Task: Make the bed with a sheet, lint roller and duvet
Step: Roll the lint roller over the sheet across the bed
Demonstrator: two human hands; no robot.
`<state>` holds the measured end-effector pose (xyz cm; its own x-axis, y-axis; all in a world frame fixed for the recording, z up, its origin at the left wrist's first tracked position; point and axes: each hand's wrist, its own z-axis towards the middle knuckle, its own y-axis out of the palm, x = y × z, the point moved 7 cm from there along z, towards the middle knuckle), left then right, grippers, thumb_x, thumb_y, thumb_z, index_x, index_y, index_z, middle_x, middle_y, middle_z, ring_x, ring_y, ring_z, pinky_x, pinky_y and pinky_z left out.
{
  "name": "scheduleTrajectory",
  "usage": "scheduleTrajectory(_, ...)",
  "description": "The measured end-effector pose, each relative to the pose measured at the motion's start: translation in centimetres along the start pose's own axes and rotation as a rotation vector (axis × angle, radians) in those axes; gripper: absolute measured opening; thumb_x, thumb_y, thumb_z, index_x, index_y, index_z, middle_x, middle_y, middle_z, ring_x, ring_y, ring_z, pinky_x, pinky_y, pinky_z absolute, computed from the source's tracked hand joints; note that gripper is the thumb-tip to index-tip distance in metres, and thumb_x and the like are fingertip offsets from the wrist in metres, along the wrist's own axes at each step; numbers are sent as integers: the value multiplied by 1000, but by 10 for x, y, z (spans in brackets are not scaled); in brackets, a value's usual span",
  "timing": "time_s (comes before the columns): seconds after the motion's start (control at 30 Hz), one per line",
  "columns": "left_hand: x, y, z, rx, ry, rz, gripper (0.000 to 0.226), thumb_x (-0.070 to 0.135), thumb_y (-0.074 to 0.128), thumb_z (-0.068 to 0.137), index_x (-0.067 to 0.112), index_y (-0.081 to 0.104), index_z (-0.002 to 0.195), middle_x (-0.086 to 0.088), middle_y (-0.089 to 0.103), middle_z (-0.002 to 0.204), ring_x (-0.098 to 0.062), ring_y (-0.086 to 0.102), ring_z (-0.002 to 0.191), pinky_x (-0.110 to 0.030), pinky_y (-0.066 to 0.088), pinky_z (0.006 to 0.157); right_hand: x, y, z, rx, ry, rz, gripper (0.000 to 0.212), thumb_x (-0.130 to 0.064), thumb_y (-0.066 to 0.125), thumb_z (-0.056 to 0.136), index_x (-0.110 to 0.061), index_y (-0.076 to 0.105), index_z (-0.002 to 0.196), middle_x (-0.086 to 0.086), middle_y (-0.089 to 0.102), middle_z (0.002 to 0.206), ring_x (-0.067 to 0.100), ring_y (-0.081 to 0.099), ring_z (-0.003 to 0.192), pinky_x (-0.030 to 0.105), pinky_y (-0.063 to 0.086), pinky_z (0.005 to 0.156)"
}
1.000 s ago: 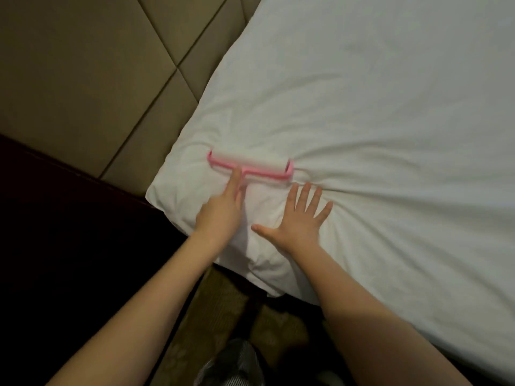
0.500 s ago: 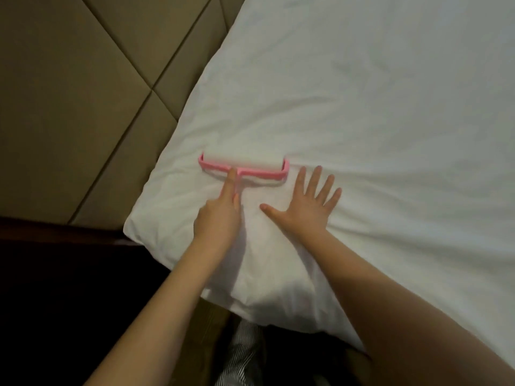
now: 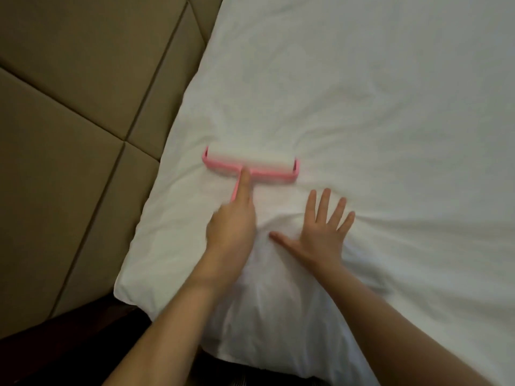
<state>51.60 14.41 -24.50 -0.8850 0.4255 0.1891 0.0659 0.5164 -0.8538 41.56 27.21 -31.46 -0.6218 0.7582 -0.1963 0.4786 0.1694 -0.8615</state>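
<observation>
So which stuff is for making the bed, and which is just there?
For the job:
- lint roller, held by the left hand
- white sheet, pressed flat by the open right hand

Just there:
- padded wall panels
- dark wooden ledge by the bed corner

Dim, warm indoor lighting, brightest on the white sheet (image 3: 376, 112) toward the upper right of the frame. Soft shadows beneath the left hand (image 3: 232, 232) and right hand (image 3: 320, 238). Near-black shadow in the lower left corner. Slight motion blur on the pink lint roller (image 3: 250, 167). Overall soft focus, no glare. Wide-angle bending of the headboard panel (image 3: 69, 135) seams at left.
</observation>
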Motion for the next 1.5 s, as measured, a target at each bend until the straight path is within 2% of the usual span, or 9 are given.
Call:
scheduleTrajectory(0.13, -26, 14, -48, -123, -36, 141, 62, 36, 20, 102, 34, -30, 137, 3, 36, 60, -22, 53, 68, -28, 38, 62, -3, -23, 28, 122, -14, 18, 128, -88, 37, 58, 1, 17, 147, 25, 10, 154, 50, 7, 140, 59, -5, 109)
scheduleTrajectory(0.37, 51, -36, 92, 63, 35, -70, 57, 20, 26, 101, 33, -3, 149, -22, 58, 103, -37, 57, 91, -36, 33, 69, 2, -34, 60, -19, -116, -100, 138, -92, 43, 56, -9, -17, 147, 20, -24, 153, 41, -23, 139, 51, -22, 108)
scheduleTrajectory(0.5, 77, -55, 130, 35, 49, -54, 58, 20, 27, 101, 32, -2, 150, -16, 53, 91, -28, 51, 77, -35, 37, 64, 10, -59, 89, 24, -63, -56, 118, -83, 41, 70, -13, -12, 149, 19, -20, 154, 42, -18, 141, 51, -15, 111)
scheduleTrajectory(0.7, 25, -13, 24, 49, -18, 82, 72, 19, 39, 99, 37, -17, 139, 1, 29, 53, -23, 44, 49, -30, 32, 52, 13, -61, 118, -6, -25, 28, 127, -81, 54, 65, -13, -14, 149, 17, -20, 155, 41, -19, 141, 51, -12, 112)
scheduleTrajectory(0.97, 87, -62, 157, 81, 18, -62, 56, 23, 25, 102, 34, -3, 149, -12, 45, 81, -29, 48, 73, -35, 32, 64, 9, -53, 125, -46, -8, 74, 131, -82, 53, 64, -13, -31, 136, 20, -30, 149, 44, -28, 136, 48, -33, 97)
scheduleTrajectory(1.27, 61, -30, 92, 136, -2, 118, 74, 16, 44, 97, 31, -9, 147, -1, 34, 55, -28, 60, 61, -29, 33, 53, 9, -44, 132, 19, 30, 72, 133, -86, 42, 43, -3, 17, 144, 33, 29, 144, 48, 15, 132, 45, -14, 110)
scheduleTrajectory(1.33, 50, -28, 72, 146, -11, 102, 74, 24, 49, 96, 32, -3, 148, 1, 29, 51, -26, 55, 51, -27, 34, 47, 8, -49, 130, -10, 18, 56, 135, -86, 46, 45, -3, 12, 147, 33, 19, 148, 50, 9, 134, 44, -21, 108)
scheduleTrajectory(1.43, 51, -61, 65, 234, 76, 44, 57, 33, 45, 94, 33, 24, 146, -2, 34, 48, -29, 49, 42, -29, 32, 42, 6, -62, 128, -129, 29, 83, 133, -81, 55, 64, -7, -20, 145, 21, -30, 148, 46, -23, 137, 47, -31, 100)
scheduleTrajectory(1.5, 46, -87, 62, 224, 67, -15, 55, 36, 34, 95, 42, 10, 144, -3, 41, 49, -27, 47, 44, -29, 31, 44, 1, -76, 133, -66, -30, 135, 129, -76, 56, 69, -8, -26, 142, 16, -39, 142, 39, -33, 134, 44, -31, 102)
